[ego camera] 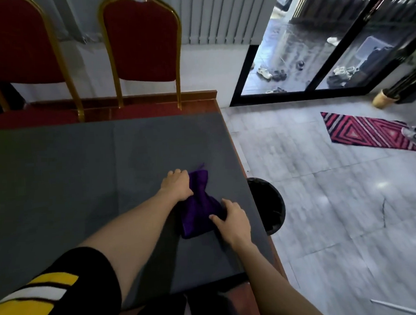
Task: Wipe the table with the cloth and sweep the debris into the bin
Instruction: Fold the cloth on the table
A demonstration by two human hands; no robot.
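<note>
Head view: left hand (177,184) and right hand (231,220) both curl fingers onto the purple cloth (200,206), soft and light, bunching easily; bin (269,204) waits at three o'clock.

Single head-worn wide-angle view, looking forward and down from above the near edge of the tabletop (57,178). Both forearms enter from the bottom, close to the lens. Far edge with two red chairs (141,39) at the frame's top; tiled floor (327,211) and glass door at right. Straight lines bow near the edges.
</note>
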